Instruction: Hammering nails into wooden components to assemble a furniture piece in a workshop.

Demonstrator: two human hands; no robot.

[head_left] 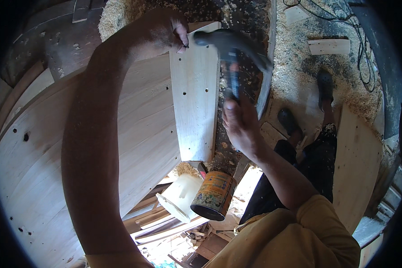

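My right hand [240, 127] grips the handle of a claw hammer [232, 43]. The hammer's striking face is beside my left hand [177, 32], over the upper part of a narrow pale board [194, 102]. At that board's left edge the left fingertips are pinched together on what looks like a small dark nail [186, 46], mostly hidden by them. Several dark nail heads or holes dot the narrow board. It lies against a wide pale wooden panel [140, 107], which has knots and more dark spots. Motion slightly blurs the hammer.
Below the narrow board are an orange printed tin [213, 192] and a cream plastic container [183, 196], both tipped. Sawdust [299, 71] and a wood offcut [329, 47] lie on the floor at right, near a black cable [362, 58]. Another board [355, 165] is beside my legs.
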